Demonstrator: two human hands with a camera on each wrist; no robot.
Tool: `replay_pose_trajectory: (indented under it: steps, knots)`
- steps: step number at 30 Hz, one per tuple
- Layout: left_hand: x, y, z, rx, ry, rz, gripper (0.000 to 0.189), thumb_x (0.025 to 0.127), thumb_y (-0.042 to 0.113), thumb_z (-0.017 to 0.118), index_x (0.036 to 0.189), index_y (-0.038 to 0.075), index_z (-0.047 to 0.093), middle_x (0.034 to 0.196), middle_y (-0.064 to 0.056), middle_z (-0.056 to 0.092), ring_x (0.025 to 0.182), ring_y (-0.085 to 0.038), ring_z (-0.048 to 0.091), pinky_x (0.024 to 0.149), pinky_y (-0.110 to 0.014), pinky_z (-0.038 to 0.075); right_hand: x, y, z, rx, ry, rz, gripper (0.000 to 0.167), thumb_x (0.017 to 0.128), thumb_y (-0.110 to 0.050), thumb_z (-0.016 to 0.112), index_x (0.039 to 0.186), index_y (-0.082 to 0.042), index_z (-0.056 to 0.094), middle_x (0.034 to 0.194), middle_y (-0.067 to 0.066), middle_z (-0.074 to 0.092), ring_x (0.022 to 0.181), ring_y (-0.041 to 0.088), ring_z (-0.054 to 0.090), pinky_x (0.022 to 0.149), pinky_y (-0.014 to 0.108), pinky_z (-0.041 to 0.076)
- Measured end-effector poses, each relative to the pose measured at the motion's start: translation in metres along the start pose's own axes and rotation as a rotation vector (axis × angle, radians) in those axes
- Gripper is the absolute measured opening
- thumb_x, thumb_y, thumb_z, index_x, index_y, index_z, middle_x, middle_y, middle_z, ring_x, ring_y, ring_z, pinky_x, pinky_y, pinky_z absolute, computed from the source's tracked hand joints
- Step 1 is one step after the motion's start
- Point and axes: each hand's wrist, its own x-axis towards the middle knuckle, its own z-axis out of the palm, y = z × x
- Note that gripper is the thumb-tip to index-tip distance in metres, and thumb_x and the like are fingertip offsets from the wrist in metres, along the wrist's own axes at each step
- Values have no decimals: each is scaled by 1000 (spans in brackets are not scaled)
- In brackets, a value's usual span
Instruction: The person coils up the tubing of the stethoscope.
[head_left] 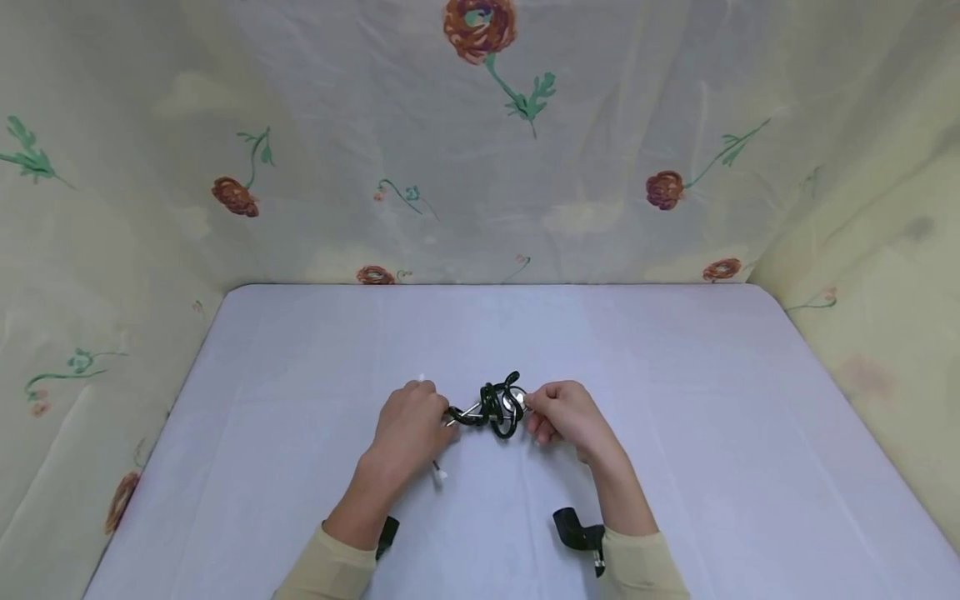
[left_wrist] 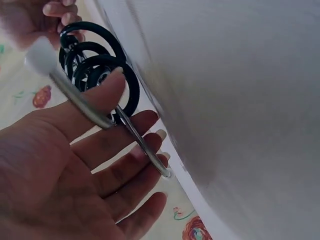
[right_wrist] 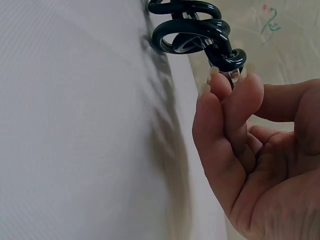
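Note:
Between the two hands, just above the table, is a stethoscope with shiny black tubing [head_left: 491, 406] wound in several loops. My left hand [head_left: 412, 421] holds its metal ear tubes [left_wrist: 142, 142] between thumb and fingers. A white ear tip [left_wrist: 41, 56] sticks out past the thumb in the left wrist view. From the right, my right hand [head_left: 568, 414] pinches the metal end by the round silver chest piece [head_left: 512, 402] with its fingertips. In the right wrist view, those fingertips [right_wrist: 252, 92] hide most of the metal part below the black tubing [right_wrist: 195, 32].
A white cloth covers the table [head_left: 300, 350], its rounded far corners against a flowered curtain [head_left: 585, 108] that hangs behind and at both sides. Black wrist devices [head_left: 577, 532] show beside the sleeves near the front.

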Motion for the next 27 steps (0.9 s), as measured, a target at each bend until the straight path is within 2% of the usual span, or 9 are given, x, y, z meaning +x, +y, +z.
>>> replay_pose_trajectory:
  steps: [6, 10, 13, 15, 21, 27]
  knots:
    - [-1, -1, 0, -10, -35, 6, 24, 77, 32, 83, 86, 11, 75, 82, -1, 61, 77, -18, 53, 71, -32, 44, 0, 1, -1, -49, 2, 0, 25, 98, -16, 58, 90, 7, 64, 61, 4, 61, 44, 11, 51, 49, 26, 46]
    - [-4, -3, -3, -85, -81, 17, 36, 80, 30, 82, 107, 8, 73, 107, -7, 65, 97, -23, 60, 81, -35, 49, 1, 3, -3, -96, -7, -1, 24, 97, -15, 57, 87, 6, 64, 63, 5, 62, 43, 11, 51, 49, 27, 46]
    - [-5, -5, -5, -133, -104, 22, 44, 83, 27, 79, 121, 9, 69, 120, -7, 64, 110, -24, 60, 88, -37, 51, 2, 4, -3, -99, -21, 2, 23, 96, -13, 57, 88, 7, 63, 63, 6, 63, 43, 11, 51, 49, 27, 47]
    - [-5, -7, -5, -134, -102, 31, 44, 84, 26, 79, 124, 11, 68, 121, -6, 65, 112, -24, 61, 89, -37, 51, 2, 5, -4, -101, -37, 3, 23, 96, -13, 57, 88, 7, 64, 63, 7, 63, 44, 10, 52, 50, 27, 48]
    - [-4, -8, -7, -155, -49, 68, 38, 83, 22, 80, 119, 12, 71, 114, -3, 69, 105, -22, 64, 85, -36, 52, 0, 4, -9, -124, -87, -5, 23, 95, -14, 58, 93, 8, 65, 66, 7, 64, 46, 11, 54, 52, 29, 50]
    - [-3, -8, -5, -164, -7, 148, 35, 84, 21, 79, 118, 14, 72, 113, -2, 70, 105, -22, 65, 87, -39, 52, -3, 2, -13, -112, -109, -24, 26, 97, -17, 58, 95, 7, 64, 69, 8, 64, 48, 13, 55, 55, 32, 51]
